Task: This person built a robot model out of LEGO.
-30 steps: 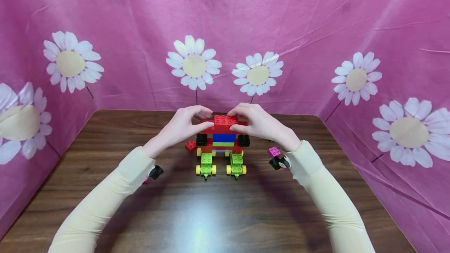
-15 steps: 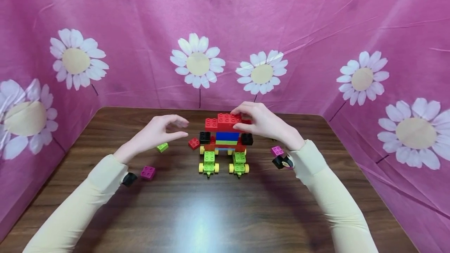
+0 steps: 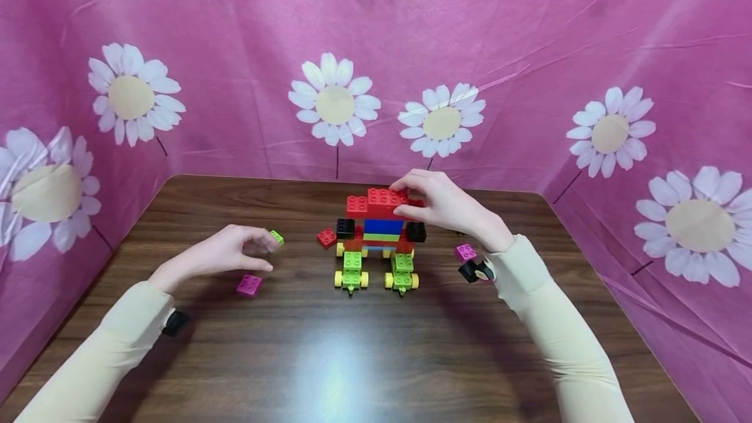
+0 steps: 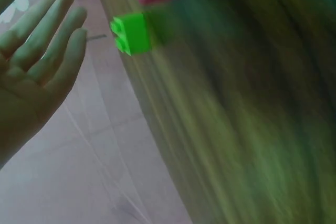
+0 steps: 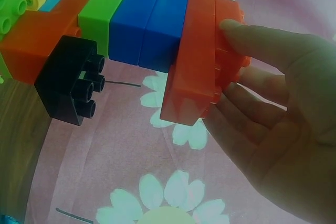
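A brick build with a blue middle [image 3: 384, 227], red pieces above and lime-green wheeled bases below stands upright on the table. My right hand [image 3: 443, 202] pinches the topmost red brick [image 3: 384, 198], thumb on the near side and fingers behind. The right wrist view shows that thumb lying on the red brick [image 5: 227, 48]. Off to the left, my left hand [image 3: 226, 250] is over the table with fingers extended and nothing between them. Its fingertips partly cover a green brick [image 3: 277, 237] in the head view; the left wrist view shows the hand apart from that green brick [image 4: 132, 33].
A magenta brick [image 3: 249, 285] lies just in front of my left hand. A loose red brick [image 3: 326, 237] sits left of the build, and a pink brick [image 3: 466, 252] lies near my right wrist. Pink flowered cloth [image 3: 376, 51] hangs behind the wooden table [image 3: 352, 358].
My left hand has left the top of the build and moved left and nearer, toward the loose green and magenta bricks. My right hand has stayed on the top red brick.
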`<state>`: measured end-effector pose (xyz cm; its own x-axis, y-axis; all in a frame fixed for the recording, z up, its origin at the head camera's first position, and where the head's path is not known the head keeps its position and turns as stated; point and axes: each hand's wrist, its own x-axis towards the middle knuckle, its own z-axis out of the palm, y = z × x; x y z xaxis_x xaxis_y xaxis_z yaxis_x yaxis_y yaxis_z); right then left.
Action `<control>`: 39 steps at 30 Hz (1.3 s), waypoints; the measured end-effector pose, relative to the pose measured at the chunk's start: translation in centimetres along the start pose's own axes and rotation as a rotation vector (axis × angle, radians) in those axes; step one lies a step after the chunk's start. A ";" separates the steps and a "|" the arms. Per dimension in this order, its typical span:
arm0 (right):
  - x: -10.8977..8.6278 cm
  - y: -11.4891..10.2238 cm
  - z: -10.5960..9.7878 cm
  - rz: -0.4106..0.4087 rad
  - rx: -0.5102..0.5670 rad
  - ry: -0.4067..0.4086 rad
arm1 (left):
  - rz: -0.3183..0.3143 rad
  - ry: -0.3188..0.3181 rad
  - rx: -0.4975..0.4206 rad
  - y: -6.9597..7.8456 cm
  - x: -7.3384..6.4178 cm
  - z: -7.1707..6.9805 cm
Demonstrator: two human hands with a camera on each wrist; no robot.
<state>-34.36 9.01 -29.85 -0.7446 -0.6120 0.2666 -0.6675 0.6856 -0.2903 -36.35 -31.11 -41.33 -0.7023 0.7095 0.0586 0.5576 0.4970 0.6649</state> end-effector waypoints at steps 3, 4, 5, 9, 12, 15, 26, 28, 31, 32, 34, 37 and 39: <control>-0.1 0.1 0.0 0.002 -0.004 0.002 | 0.000 -0.089 -0.031 -0.8 -0.9 -0.1; -0.1 0.1 0.0 0.002 -0.005 0.002 | -0.010 -0.119 -0.044 -0.9 -1.1 -0.1; -0.1 0.1 0.0 0.003 -0.005 0.003 | -0.006 -0.144 -0.048 -1.0 -1.3 -0.1; -0.2 0.2 0.0 0.006 -0.006 0.006 | 0.019 -0.224 -0.040 -1.2 -1.7 0.0; -0.2 0.3 0.0 0.009 -0.002 0.008 | 0.045 -0.239 0.007 -1.3 -1.6 0.2; -0.1 0.3 0.0 0.008 0.001 0.009 | 0.051 -0.233 0.024 -1.3 -1.4 0.4; 0.1 0.3 0.0 -0.011 -0.006 0.004 | 0.032 -0.162 0.025 -1.1 -0.5 0.2; 0.1 0.3 0.0 -0.009 -0.007 0.002 | 0.026 -0.146 0.028 -0.9 -0.4 0.0; 0.1 0.2 0.1 0.001 -0.001 -0.004 | 0.017 -0.125 0.033 -0.5 0.0 -0.4; 0.1 0.2 0.1 0.003 0.000 -0.006 | 0.011 -0.116 0.035 -0.3 0.1 -0.5; 0.1 0.2 0.1 0.006 0.003 -0.008 | 0.020 -0.097 0.033 0.1 0.5 -0.7; 0.0 0.2 0.1 0.004 0.002 -0.008 | 0.042 -0.067 0.058 0.9 1.3 -1.0; 0.0 0.2 0.1 0.001 0.000 -0.007 | 0.053 -0.048 0.078 1.5 2.0 -1.3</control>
<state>-34.47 9.10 -30.02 -0.7449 -0.6145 0.2598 -0.6671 0.6859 -0.2906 -37.48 -29.59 -39.30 -0.6499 0.7580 0.0554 0.6275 0.4941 0.6018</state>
